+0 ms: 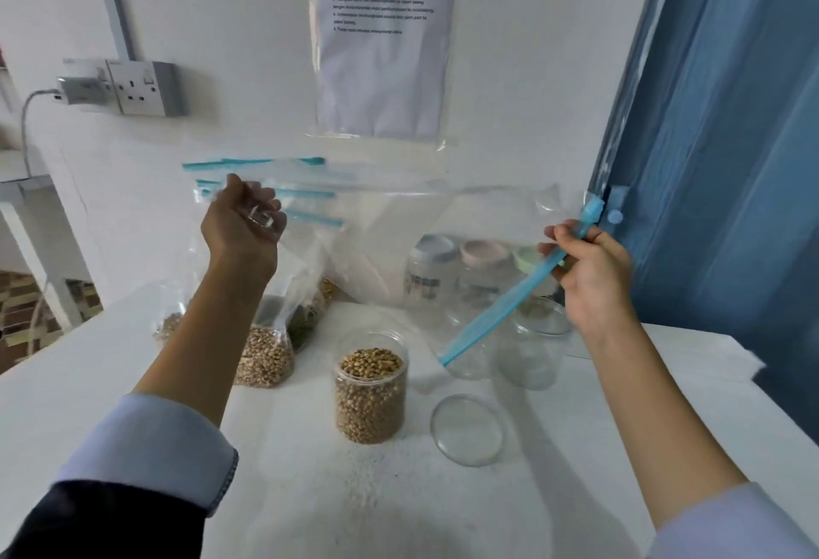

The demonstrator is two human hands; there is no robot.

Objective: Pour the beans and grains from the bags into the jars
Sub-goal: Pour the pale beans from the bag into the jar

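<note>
We work on the white surface (283, 461), which carries everything; spilled fine grain lies on its near middle.

Big clear zip bag (425, 239) hangs above the far half of the surface, stretched between both hands. It looks empty, so we judge its load is already out and we're holding it high just to clear the jars.

Left hand (241, 224) is up at the bag's far-left corner, fingers curled and pinching the plastic. Right hand (585, 275) is on the right, fingers clamped on the blue zip strip (509, 301), which slopes down toward the near middle, so the bag mouth faces down.

More bags (266, 337) stand far left, upright against each other so they don't spill: one holds tan beans, one something green behind it, another grain further left. Still to be poured, we reckon.

Full jar (371, 394) sits mid-surface, open, beans up to the rim. Empty jar (534, 343) stands right of it, under the zip strip, open; probably the next target.

Three lidded jars (461, 270) wait at the far edge, seen through the bag.

Clear lid (468, 429) lies flat near the full jar, just to its right, parked for capping.
</note>
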